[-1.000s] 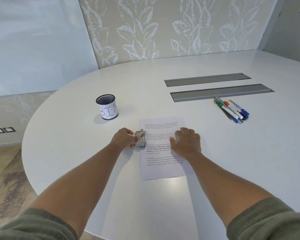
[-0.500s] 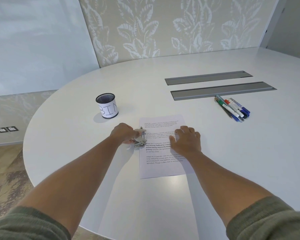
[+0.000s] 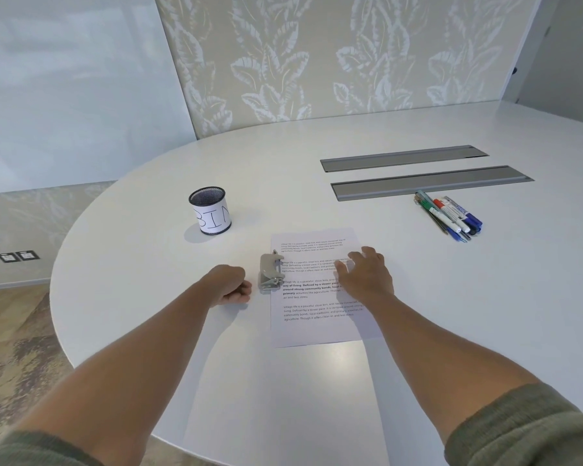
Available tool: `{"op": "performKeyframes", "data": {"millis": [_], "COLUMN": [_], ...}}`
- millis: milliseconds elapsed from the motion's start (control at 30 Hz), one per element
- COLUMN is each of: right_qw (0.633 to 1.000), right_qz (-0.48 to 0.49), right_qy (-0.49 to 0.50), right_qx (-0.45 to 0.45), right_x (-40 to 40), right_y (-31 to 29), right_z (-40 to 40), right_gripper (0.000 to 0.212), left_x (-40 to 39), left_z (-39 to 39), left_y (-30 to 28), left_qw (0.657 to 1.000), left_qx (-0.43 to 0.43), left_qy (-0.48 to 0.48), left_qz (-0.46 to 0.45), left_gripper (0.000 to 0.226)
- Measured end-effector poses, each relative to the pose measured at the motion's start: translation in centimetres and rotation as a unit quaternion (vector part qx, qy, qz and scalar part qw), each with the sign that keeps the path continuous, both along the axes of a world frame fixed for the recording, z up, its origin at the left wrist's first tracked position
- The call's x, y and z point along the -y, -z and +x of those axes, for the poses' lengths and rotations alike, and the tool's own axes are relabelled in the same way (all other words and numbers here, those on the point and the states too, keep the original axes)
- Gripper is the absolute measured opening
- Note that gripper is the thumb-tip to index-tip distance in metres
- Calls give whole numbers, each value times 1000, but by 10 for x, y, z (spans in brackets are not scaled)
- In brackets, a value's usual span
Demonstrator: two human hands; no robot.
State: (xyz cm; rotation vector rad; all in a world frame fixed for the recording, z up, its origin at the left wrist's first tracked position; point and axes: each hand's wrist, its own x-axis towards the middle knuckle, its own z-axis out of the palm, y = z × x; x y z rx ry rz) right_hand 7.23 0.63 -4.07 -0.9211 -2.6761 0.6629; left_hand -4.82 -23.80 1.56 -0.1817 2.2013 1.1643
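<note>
Worktop (image 3: 148, 264) carries a printed sheet (image 3: 317, 326) lying lengthwise away from the person, and the right hand (image 3: 367, 275) presses flat on the sheet's right half, fingers straight. The left hand (image 3: 231, 285), curled on nothing, rests just left of the hole punch (image 3: 270, 272) and is the nearer one. The hole punch sits on the sheet's left edge, its long axis along that edge.
</note>
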Motion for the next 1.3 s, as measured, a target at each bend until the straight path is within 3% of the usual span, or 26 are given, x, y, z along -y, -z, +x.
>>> {"op": "performKeyframes", "data": {"millis": [133,300,533,733,900,1067,1167,1300], "right_qw": [1000,999,998,996,996,997,998,992], "right_qz": [7,24,55,75,72,59,30,-50], "right_qy": [-4,-11,1,27,41,49,58,103], "right_qx": [19,35,33,30,31,16,4,-43], "right_x": [0,2,4,0,-4,-8,-11,-15], "right_y": [0,1,4,7,9,10,8,-4], "right_z": [0,1,5,11,15,16,17,13], "right_gripper": [53,52,53,53,53,54,54,56], "left_x": [10,7,-9,-31,-53,-71,-78,-80], "left_z": [0,9,26,43,57,56,56,52], "left_y": [-4,-8,-8,-2,-3,1,1,2], "left_qw": [992,982,980,973,967,974,977,966], "left_qx": [64,120,112,57,12,-43,-75,-193], "left_qy": [99,144,160,223,253,222,199,170], "left_qz": [-35,11,25,-11,-3,-4,10,17], "left_gripper": [23,20,20,11,17,22,9,23]}}
